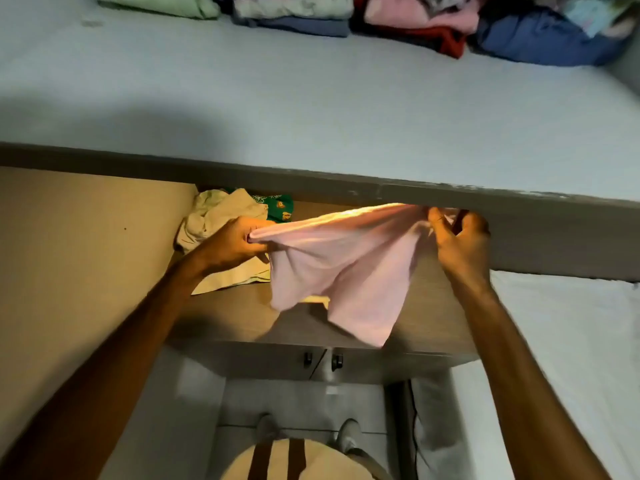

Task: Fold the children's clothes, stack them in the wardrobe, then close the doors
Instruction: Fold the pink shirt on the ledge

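A small pale pink garment (343, 271) hangs stretched between my two hands above the wooden lower shelf (242, 317). My left hand (239, 242) pinches its left corner. Its right corner is gripped by my right hand (460, 237), just under the grey front edge of the upper shelf (381, 192). The cloth's lower part droops loose over the shelf. Behind my left hand lie a crumpled beige garment (214, 216) and a green printed one (278, 206).
On the pale blue upper shelf (311, 98), folded clothes line the back: green (162, 5), blue-grey (298, 22), pink over red (422, 19), dark blue (540, 43). A wooden side panel (79, 254) stands left. Closed lower doors with handles (322, 362) and my feet show below.
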